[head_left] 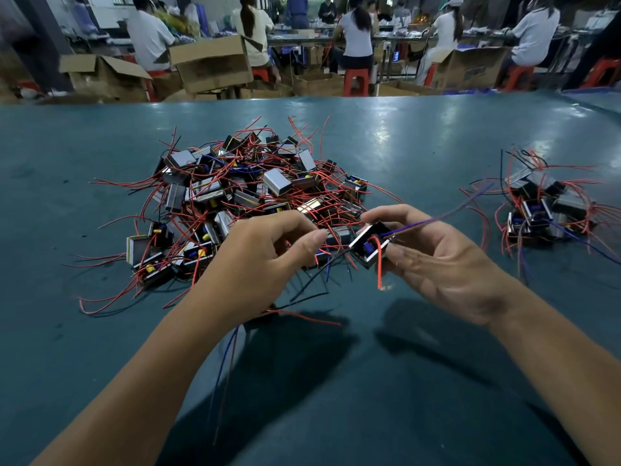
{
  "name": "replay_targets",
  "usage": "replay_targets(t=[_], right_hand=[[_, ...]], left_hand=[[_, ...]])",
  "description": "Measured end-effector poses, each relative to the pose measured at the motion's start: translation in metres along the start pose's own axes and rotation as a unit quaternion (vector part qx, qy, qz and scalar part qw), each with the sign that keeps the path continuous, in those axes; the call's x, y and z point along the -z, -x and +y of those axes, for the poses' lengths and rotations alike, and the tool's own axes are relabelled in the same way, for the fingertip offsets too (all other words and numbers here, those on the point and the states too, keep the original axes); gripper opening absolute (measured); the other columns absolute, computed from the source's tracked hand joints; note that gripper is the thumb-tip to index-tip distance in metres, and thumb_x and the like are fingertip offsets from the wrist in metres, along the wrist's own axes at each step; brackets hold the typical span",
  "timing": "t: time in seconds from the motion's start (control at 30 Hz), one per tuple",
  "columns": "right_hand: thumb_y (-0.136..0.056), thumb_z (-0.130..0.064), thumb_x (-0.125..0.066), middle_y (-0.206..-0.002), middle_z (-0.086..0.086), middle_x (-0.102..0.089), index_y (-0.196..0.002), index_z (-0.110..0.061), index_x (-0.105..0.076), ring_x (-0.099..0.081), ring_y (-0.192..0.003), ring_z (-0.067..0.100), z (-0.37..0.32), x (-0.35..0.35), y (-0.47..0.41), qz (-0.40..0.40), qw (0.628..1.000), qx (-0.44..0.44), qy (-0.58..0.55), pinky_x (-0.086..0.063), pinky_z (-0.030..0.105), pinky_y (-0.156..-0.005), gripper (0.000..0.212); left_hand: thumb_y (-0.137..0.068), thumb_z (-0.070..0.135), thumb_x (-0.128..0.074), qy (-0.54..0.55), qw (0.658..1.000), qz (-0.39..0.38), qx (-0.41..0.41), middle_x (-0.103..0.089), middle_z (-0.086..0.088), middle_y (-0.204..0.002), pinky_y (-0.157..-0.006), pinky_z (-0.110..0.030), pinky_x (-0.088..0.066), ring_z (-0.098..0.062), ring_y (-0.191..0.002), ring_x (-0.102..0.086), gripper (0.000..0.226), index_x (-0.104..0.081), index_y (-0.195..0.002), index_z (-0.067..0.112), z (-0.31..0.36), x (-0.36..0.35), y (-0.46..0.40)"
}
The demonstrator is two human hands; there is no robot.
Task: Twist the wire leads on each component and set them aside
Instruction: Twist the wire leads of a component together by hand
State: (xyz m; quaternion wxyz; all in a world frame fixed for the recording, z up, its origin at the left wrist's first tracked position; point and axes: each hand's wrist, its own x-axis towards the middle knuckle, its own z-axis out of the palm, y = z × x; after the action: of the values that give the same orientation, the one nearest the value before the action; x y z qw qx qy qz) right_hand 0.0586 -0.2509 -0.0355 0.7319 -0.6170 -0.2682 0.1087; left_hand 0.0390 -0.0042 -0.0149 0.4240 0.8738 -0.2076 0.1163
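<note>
Two hands, left hand (268, 260) grip perhaps hidden

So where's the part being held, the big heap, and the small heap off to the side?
held part (364, 248): head view, on its front face with the red wire.
big heap (248, 193): head view, near its middle.
small heap (544, 210): head view, on the dark blocks at its centre.

I have one view only, from a wide-angle camera worn on the head. It looks forward and steeply down over a teal table (100, 331), close enough that both forearms enter from the near edge. The left hand (258, 264) and right hand (443, 264) sit centre frame. Far off, the view reaches seated workers (356, 31). Straight edges bow toward the frame borders.
</note>
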Motion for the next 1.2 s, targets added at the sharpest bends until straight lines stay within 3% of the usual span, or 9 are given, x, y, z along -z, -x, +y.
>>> replay_targets(t=[0.13, 0.33, 0.43, 0.57, 0.67, 0.77, 0.87, 0.93, 1.2], right_hand=[[-0.086, -0.012, -0.066, -0.109, 0.005, -0.065, -0.121, -0.016, -0.063, -0.058, -0.097, 0.017, 0.0, -0.002, -0.001, -0.034, 0.999, 0.0, -0.012, -0.051, 0.027, -0.083, 0.035], [-0.086, -0.013, -0.065, -0.106, 0.007, -0.068, -0.119, -0.014, -0.065, -0.062, -0.094, 0.016, 0.002, -0.004, 0.0, -0.033, 0.999, -0.011, -0.025, -0.052, 0.023, -0.08, 0.033], [-0.089, -0.011, -0.062, -0.107, 0.005, -0.069, -0.122, -0.009, -0.062, -0.065, -0.094, 0.014, 0.002, -0.005, 0.002, -0.041, 0.999, -0.011, -0.027, -0.052, 0.023, -0.079, 0.033], [-0.089, -0.011, -0.062, -0.108, 0.007, -0.069, -0.122, -0.014, -0.064, -0.066, -0.095, 0.016, 0.0, -0.004, 0.002, -0.048, 0.999, -0.015, 0.001, -0.053, 0.025, -0.082, 0.033], [-0.086, -0.019, -0.067, -0.109, 0.008, -0.07, -0.119, -0.02, -0.067, -0.063, -0.098, 0.02, 0.001, -0.005, 0.003, -0.054, 0.997, -0.033, 0.042, -0.054, 0.031, -0.089, 0.032], [-0.09, -0.016, -0.065, -0.111, 0.013, -0.068, -0.123, -0.009, -0.061, -0.062, -0.1, 0.025, 0.001, -0.006, 0.004, -0.09, 0.993, -0.043, 0.063, -0.053, 0.036, -0.089, 0.034], [-0.09, -0.014, -0.065, -0.107, 0.007, -0.069, -0.121, -0.014, -0.063, -0.064, -0.095, 0.019, 0.001, -0.007, 0.004, -0.097, 0.994, -0.038, 0.037, -0.051, 0.029, -0.086, 0.031], [-0.085, -0.014, -0.067, -0.106, 0.01, -0.069, -0.116, -0.018, -0.066, -0.064, -0.092, 0.024, 0.002, -0.006, 0.004, -0.071, 0.997, -0.028, 0.019, -0.049, 0.036, -0.085, 0.032], [-0.079, -0.024, -0.082, -0.107, 0.008, -0.069, -0.112, -0.017, -0.068, -0.065, -0.096, 0.02, -0.011, -0.003, 0.004, -0.081, 0.995, 0.0, -0.063, -0.053, 0.028, -0.086, 0.036]], left_hand=[[-0.09, 0.041, -0.066, 0.126, 0.987, -0.102, 0.01, -0.069, 0.0, -0.071, -0.053, -0.014, -0.039, -0.002, -0.054, -0.052, 0.022, -0.071, -0.086, 0.02, 0.013, 0.0, 0.004], [-0.094, 0.017, -0.068, 0.177, 0.977, -0.116, 0.03, -0.061, 0.002, -0.058, -0.048, -0.01, -0.034, 0.0, -0.046, -0.046, 0.017, -0.068, -0.078, 0.011, 0.017, -0.001, 0.006], [-0.094, 0.023, -0.065, 0.199, 0.97, -0.134, 0.046, -0.06, -0.001, -0.058, -0.046, -0.019, -0.029, -0.012, -0.047, -0.04, 0.021, -0.068, -0.076, 0.013, 0.018, -0.001, 0.006], [-0.089, 0.027, -0.067, 0.127, 0.988, -0.089, -0.001, -0.061, 0.005, -0.073, -0.054, -0.024, -0.034, -0.012, -0.059, -0.044, 0.005, -0.067, -0.09, 0.022, 0.017, 0.0, 0.005], [-0.08, 0.024, -0.08, 0.027, 0.992, -0.074, -0.101, -0.052, 0.012, -0.084, -0.061, -0.016, -0.035, -0.007, -0.065, -0.043, 0.034, -0.063, -0.11, 0.026, 0.019, -0.002, 0.008], [-0.084, 0.019, -0.079, -0.032, 0.98, -0.038, -0.195, -0.053, 0.009, -0.079, -0.062, -0.013, -0.033, -0.003, -0.067, -0.047, 0.016, -0.071, -0.098, 0.016, 0.024, -0.007, 0.007], [-0.09, 0.021, -0.071, 0.023, 0.988, 0.012, -0.151, -0.061, 0.007, -0.071, -0.053, -0.022, -0.039, -0.01, -0.058, -0.052, 0.004, -0.071, -0.089, 0.017, 0.022, -0.007, 0.007], [-0.091, 0.022, -0.071, 0.093, 0.989, 0.026, -0.111, -0.064, 0.003, -0.071, -0.051, -0.023, -0.042, -0.01, -0.057, -0.054, 0.004, -0.071, -0.088, 0.019, 0.019, -0.002, 0.007], [-0.088, 0.021, -0.076, 0.193, 0.976, -0.008, -0.095, -0.071, -0.001, -0.069, -0.057, -0.02, -0.05, -0.007, -0.061, -0.063, 0.009, -0.073, -0.083, 0.014, 0.016, 0.01, 0.007]])
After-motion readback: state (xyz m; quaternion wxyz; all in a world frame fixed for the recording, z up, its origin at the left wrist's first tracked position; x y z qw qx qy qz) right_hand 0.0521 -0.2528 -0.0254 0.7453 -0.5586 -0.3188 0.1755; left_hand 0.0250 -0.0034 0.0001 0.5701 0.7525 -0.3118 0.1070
